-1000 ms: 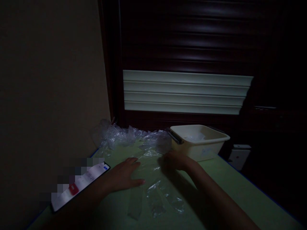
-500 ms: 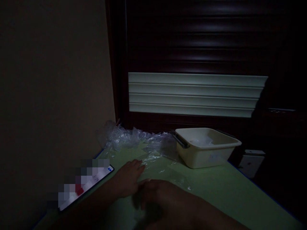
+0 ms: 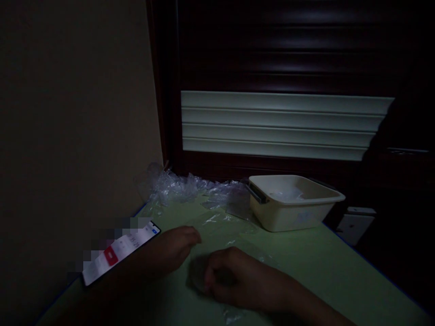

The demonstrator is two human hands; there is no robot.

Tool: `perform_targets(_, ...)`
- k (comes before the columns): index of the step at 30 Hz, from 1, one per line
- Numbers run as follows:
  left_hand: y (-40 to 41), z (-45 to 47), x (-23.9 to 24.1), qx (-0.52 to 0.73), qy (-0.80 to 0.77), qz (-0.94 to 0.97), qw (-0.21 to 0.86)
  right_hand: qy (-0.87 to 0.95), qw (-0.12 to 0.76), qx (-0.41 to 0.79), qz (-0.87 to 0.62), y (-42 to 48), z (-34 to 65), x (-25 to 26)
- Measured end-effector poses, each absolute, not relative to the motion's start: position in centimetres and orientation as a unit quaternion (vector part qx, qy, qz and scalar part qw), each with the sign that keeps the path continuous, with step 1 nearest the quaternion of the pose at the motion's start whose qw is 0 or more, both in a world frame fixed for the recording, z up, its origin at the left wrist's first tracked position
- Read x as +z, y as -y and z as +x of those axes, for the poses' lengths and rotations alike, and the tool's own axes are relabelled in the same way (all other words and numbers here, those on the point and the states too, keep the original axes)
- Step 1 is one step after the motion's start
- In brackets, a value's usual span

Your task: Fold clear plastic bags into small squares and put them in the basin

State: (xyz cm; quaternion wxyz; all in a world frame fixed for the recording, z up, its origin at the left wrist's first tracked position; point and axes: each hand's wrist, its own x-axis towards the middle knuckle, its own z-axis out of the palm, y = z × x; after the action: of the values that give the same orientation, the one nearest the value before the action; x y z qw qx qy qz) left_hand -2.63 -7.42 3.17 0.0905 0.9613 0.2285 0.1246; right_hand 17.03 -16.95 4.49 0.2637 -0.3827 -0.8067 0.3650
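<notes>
The scene is very dark. My left hand rests on the green table with its fingers curled, beside a lit phone. My right hand lies just right of it, fingers bent and pinched on a thin clear plastic piece that is hard to make out. More flat clear plastic film lies on the table just beyond both hands.
A cream plastic tub with a dark handle stands at the back right. Crumpled clear plastic is heaped at the back left corner by the wall. A white box sits off the table's right edge. A dark shutter rises behind.
My right hand has drawn back from near the tub to the front of the table and closed. The left hand's fingers went from flat to curled.
</notes>
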Motion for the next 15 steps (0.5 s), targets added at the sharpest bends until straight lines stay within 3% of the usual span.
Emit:
perform_targets(5, 9.6, -4.8, 1.5, 0.159, -0.245, 0.932, 0.215, 0.721, 0.318, 0.466, -0.402, 16.3, 17.6, 5.0)
perform_targets(15, 8.4, -3.4, -0.9, 0.294, -0.245, 0.887, 0.258, 0.611, 0.396, 0.567, -0.385, 13.7, 18.2, 2.6)
